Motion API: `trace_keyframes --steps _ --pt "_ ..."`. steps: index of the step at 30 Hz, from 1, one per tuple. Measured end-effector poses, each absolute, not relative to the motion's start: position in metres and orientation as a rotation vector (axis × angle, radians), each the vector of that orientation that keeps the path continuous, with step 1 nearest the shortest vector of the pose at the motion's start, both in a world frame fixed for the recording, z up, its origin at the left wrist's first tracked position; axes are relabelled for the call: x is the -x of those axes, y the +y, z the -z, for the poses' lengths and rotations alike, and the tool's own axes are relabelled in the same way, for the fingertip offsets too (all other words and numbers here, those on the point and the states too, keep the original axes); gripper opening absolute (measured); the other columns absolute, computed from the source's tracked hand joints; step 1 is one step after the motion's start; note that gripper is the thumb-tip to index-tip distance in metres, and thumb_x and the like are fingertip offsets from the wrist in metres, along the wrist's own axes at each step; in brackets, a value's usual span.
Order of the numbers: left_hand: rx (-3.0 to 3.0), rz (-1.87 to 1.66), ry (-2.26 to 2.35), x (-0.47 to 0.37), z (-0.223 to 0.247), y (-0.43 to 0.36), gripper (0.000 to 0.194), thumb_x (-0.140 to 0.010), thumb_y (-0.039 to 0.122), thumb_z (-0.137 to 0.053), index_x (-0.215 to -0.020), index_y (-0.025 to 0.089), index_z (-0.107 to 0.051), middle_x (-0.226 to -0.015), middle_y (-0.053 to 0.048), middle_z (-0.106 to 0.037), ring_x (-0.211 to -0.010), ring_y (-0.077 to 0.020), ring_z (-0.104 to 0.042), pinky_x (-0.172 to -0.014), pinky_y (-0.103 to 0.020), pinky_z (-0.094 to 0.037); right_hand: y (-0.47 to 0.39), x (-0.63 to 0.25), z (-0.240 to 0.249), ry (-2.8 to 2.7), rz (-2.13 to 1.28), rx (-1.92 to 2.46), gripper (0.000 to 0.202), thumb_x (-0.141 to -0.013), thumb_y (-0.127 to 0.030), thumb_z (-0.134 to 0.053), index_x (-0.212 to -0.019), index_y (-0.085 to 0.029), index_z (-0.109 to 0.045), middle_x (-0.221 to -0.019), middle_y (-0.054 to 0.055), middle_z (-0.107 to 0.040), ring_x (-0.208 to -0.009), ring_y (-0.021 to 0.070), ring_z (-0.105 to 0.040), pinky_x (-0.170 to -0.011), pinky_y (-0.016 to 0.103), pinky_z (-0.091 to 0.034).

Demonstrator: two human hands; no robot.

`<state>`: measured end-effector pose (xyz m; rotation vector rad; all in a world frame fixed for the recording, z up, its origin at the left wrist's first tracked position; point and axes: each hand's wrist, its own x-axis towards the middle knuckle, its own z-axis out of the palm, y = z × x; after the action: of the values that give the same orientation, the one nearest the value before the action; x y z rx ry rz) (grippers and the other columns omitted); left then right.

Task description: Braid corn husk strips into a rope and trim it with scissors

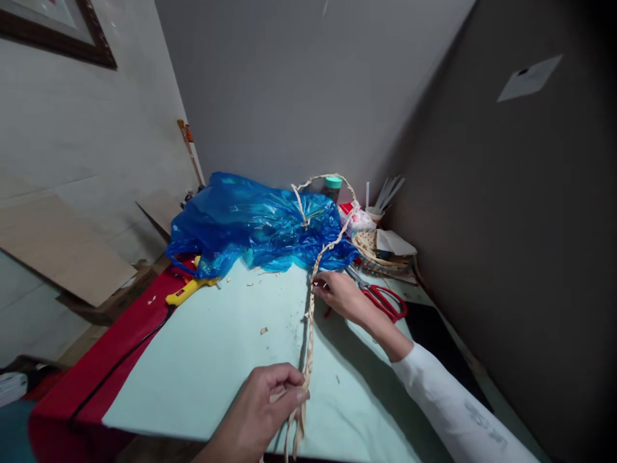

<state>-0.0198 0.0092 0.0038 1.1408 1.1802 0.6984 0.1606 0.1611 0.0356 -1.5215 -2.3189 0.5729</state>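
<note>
Left hand [263,405] nearly closed, thumb and fingertips pinching a pale braided cord [310,344] near its lower end; loose strands [299,427] trail below the grip toward the near edge. Right hand [342,296] farther up the same braid, fingers curled, tips drawn together on it. Cord runs between the two hands above the pale green tabletop [193,366], then on past the right hand, arching over a crumpled blue plastic bag [255,218]. Red-handled scissors [403,307] just beyond the right wrist; a black mat [436,341] beside that forearm. Toward the back right, a woven basket [366,240] holding pale strips, and a jar with a turquoise lid [333,183] behind the bag. Far left, a yellow corded tool [186,292] lies by the bag.
</note>
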Motion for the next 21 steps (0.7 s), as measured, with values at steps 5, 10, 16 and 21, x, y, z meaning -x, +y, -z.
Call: trace_keyframes --steps 5,10,16,21 --pt "-1.159 -0.643 1.172 0.023 -0.011 0.012 0.024 -0.079 0.039 -0.062 -0.078 0.015 -0.06 -0.066 0.001 -0.054 -0.067 -0.0139 -0.048 -0.066 -0.026 -0.037 0.168 -0.16 -0.022 -2.218 -0.639 1.566 0.026 -0.088 -0.029 -0.051 -0.095 -0.014 -0.071 -0.082 0.007 -0.07 -0.075 0.0176 -0.059 -0.066 0.026 -0.035" --pt "-1.147 -0.663 1.151 0.018 -0.018 0.017 0.023 -0.076 0.036 -0.065 -0.079 0.014 -0.062 -0.068 0.0 -0.057 -0.068 -0.0136 -0.05 -0.068 -0.026 -0.039 0.178 -0.165 -0.015 -2.119 -0.738 1.574 0.03 -0.086 -0.036 -0.052 -0.08 -0.013 -0.069 -0.069 0.004 -0.063 -0.066 0.0151 -0.054 -0.06 0.025 -0.033" --pt "-1.223 -0.675 1.202 0.011 -0.025 0.019 0.018 -0.078 0.033 -0.063 -0.078 0.015 -0.064 -0.07 0.0 -0.058 -0.068 -0.0133 -0.05 -0.068 -0.025 -0.039 0.186 -0.17 -0.016 -2.009 -0.867 1.527 0.03 -0.09 -0.034 -0.044 -0.085 -0.013 -0.065 -0.066 0.002 -0.061 -0.059 0.0123 -0.052 -0.054 0.023 -0.035" --pt "-1.278 -0.638 1.214 0.01 -0.019 0.015 0.018 -0.08 0.032 -0.062 -0.078 0.015 -0.063 -0.074 -0.001 -0.059 -0.069 -0.014 -0.051 -0.07 -0.025 -0.041 0.156 -0.172 -0.022 -1.993 -0.899 1.466 0.019 -0.086 -0.034 -0.053 -0.087 -0.015 -0.059 -0.073 0.003 -0.066 -0.063 0.0126 -0.056 -0.059 0.023 -0.039"
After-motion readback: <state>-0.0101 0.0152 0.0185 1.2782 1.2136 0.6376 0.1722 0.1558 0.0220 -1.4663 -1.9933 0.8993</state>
